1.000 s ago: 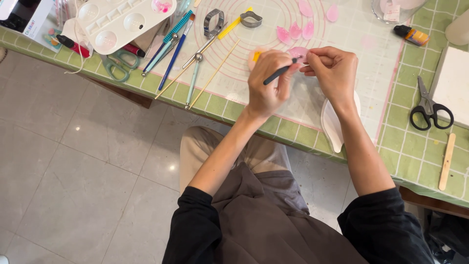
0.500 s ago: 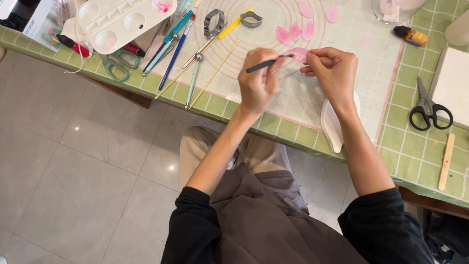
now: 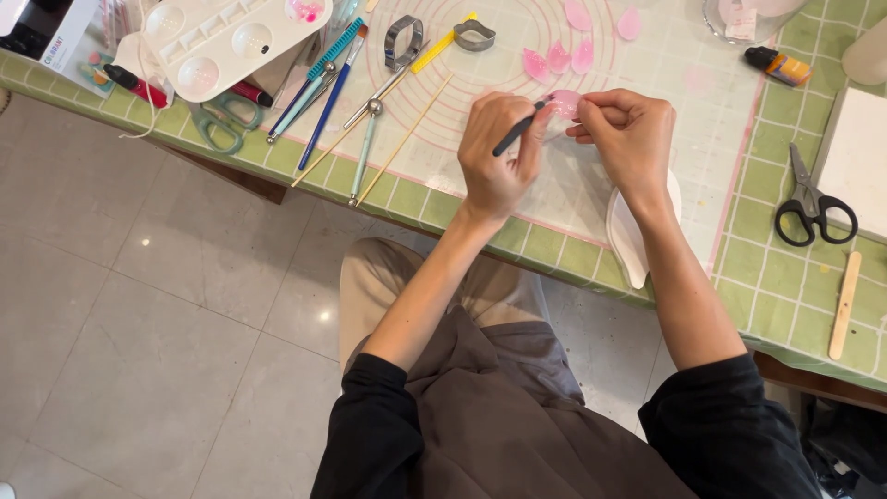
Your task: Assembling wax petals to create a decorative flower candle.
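**Thin pink petal worked between two hands**

Near the bottom of the frame, two dark sleeves rise toward a green gridded table (image 3: 785,286). At centre, the left hand (image 3: 494,152) is closed around a slim dark tool (image 3: 517,134), tip aimed at a pink petal (image 3: 565,103). The right hand (image 3: 633,139) pinches that petal between thumb and fingertips, just above a clear work mat (image 3: 665,83). The petal looks thin, soft and light; it would likely tear or crease if squeezed, so its edge seems the safest hold. Just below the right wrist lies a white spoon-shaped dish (image 3: 626,242). Farther up, loose petals (image 3: 557,57) rest on the mat, metal cutters (image 3: 403,39) beside them. Black scissors (image 3: 813,199) lie at right; a white paint palette (image 3: 222,37) sits upper left.
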